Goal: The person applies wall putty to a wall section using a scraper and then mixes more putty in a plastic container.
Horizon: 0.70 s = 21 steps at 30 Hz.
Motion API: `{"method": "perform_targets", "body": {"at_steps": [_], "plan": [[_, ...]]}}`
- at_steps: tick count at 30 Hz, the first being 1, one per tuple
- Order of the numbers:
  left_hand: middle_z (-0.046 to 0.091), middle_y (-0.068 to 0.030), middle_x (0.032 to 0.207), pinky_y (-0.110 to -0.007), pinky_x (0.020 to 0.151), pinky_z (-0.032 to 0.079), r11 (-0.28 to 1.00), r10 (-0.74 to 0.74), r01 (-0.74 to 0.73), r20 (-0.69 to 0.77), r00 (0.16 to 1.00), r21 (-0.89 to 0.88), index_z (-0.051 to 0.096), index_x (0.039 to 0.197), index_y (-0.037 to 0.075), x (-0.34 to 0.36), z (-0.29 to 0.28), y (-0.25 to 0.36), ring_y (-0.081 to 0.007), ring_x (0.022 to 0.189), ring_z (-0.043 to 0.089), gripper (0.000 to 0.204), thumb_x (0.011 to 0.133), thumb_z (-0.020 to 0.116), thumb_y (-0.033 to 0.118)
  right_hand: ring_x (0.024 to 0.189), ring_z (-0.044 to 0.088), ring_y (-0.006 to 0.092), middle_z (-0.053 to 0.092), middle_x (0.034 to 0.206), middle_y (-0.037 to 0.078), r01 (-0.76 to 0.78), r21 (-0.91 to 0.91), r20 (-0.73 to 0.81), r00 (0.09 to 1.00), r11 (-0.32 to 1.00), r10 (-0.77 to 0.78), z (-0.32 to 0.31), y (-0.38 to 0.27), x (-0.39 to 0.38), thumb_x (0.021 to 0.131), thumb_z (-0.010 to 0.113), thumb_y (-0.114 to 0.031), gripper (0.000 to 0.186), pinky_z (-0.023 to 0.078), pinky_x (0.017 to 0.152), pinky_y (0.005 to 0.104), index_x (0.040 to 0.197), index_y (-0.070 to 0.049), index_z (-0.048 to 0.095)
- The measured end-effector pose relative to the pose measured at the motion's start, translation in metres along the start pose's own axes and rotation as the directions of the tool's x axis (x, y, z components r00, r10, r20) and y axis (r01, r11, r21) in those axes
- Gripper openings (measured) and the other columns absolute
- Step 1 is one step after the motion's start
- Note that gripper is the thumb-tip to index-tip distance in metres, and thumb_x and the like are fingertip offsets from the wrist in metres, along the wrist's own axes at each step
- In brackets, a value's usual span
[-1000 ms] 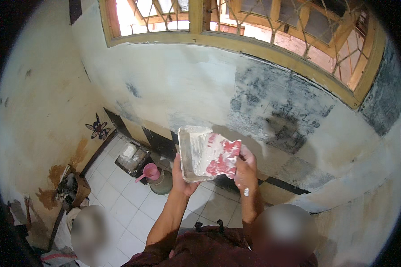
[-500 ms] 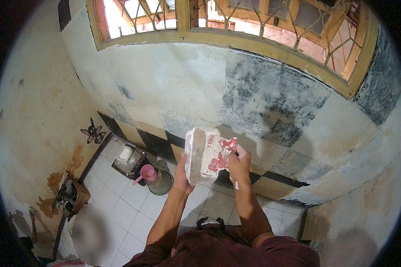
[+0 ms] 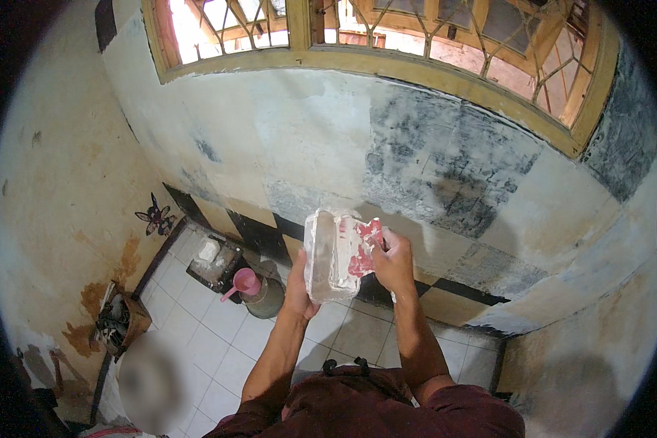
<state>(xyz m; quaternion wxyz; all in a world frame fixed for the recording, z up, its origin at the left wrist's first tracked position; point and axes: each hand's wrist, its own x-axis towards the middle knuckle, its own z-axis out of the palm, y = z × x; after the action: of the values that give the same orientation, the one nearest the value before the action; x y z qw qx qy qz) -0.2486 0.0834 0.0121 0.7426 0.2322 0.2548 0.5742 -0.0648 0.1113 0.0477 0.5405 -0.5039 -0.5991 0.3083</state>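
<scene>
My left hand (image 3: pixel 298 293) grips a clear plastic tub (image 3: pixel 321 257) by its left side and bottom corner, tilted in front of my chest. White paste coats the tub's walls and rim. In my right hand (image 3: pixel 396 269) is a red putty spreader (image 3: pixel 360 261), heavily smeared with the same white paste. The spreader's broad edge lies at the right side of the tub's opening; whether it touches the inside wall I cannot tell. A white smear marks my right wrist.
Ahead stands a wall (image 3: pixel 321 139) with patchy white and dark squares, under a yellow window frame (image 3: pixel 372 64). On the tiled floor at left are a dark stand (image 3: pixel 215 271) bearing a white lump, a pink dipper (image 3: pixel 245 280) on a bucket (image 3: pixel 264 301), and a box of tools (image 3: pixel 128 321).
My right hand has shifted slightly right and turned, with the spreader now showing narrower against the tub's right side. The left hand and tub have hardly moved.
</scene>
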Motion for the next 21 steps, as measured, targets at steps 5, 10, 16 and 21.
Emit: {"method": "perform_targets", "body": {"at_steps": [5, 10, 16, 21], "plan": [[0.056, -0.0138, 0.129, -0.042, 0.095, 0.049, 1.000, -0.004, 0.004, -0.002, 1.000, -0.027, 0.043, 0.136, 0.005, 0.006, -0.012, -0.008, -0.0271, 0.113, 0.059, 0.060, 0.097, 0.040, 0.050, 0.063, 0.054, 0.0072, 0.061, 0.074, 0.000, -0.170, 0.306, -0.004, 0.984, 0.937, 0.180, 0.003, 0.025, 0.007, 0.086, 0.055, -0.001, 0.013, 0.045, 0.056, 0.0252, 0.090, 0.004, 0.066], [0.055, -0.0138, 0.130, -0.042, 0.096, 0.049, 1.000, -0.009, 0.009, -0.017, 1.000, -0.003, 0.043, 0.137, 0.004, 0.003, -0.011, -0.008, -0.0272, 0.113, 0.058, 0.060, 0.098, 0.039, 0.049, 0.067, 0.061, 0.0118, 0.065, 0.083, 0.005, -0.325, 0.606, 0.078, 0.932, 0.726, 0.353, 0.008, 0.023, 0.007, 0.086, 0.053, -0.001, 0.018, 0.051, 0.061, 0.0268, 0.095, 0.005, 0.067], [0.055, -0.0137, 0.130, -0.037, 0.097, 0.047, 0.999, -0.046, 0.046, 0.027, 0.999, -0.014, 0.042, 0.138, 0.002, 0.008, -0.012, -0.018, -0.0250, 0.115, 0.057, 0.061, 0.098, 0.040, 0.049, 0.067, 0.060, 0.0110, 0.065, 0.083, 0.006, -0.358, 0.623, 0.115, 0.921, 0.696, 0.371, 0.017, 0.024, 0.002, 0.086, 0.056, -0.002, 0.018, 0.049, 0.059, 0.0258, 0.098, 0.006, 0.066], [0.055, -0.0128, 0.130, -0.041, 0.096, 0.048, 0.999, -0.043, 0.043, -0.023, 0.999, -0.011, 0.044, 0.136, 0.005, 0.008, -0.015, -0.028, -0.0257, 0.114, 0.058, 0.058, 0.098, 0.039, 0.048, 0.064, 0.056, 0.0089, 0.060, 0.071, 0.003, -0.247, 0.339, 0.008, 0.966, 0.908, 0.260, 0.026, 0.024, -0.003, 0.086, 0.057, -0.006, 0.014, 0.049, 0.057, 0.0279, 0.091, 0.003, 0.067]]}}
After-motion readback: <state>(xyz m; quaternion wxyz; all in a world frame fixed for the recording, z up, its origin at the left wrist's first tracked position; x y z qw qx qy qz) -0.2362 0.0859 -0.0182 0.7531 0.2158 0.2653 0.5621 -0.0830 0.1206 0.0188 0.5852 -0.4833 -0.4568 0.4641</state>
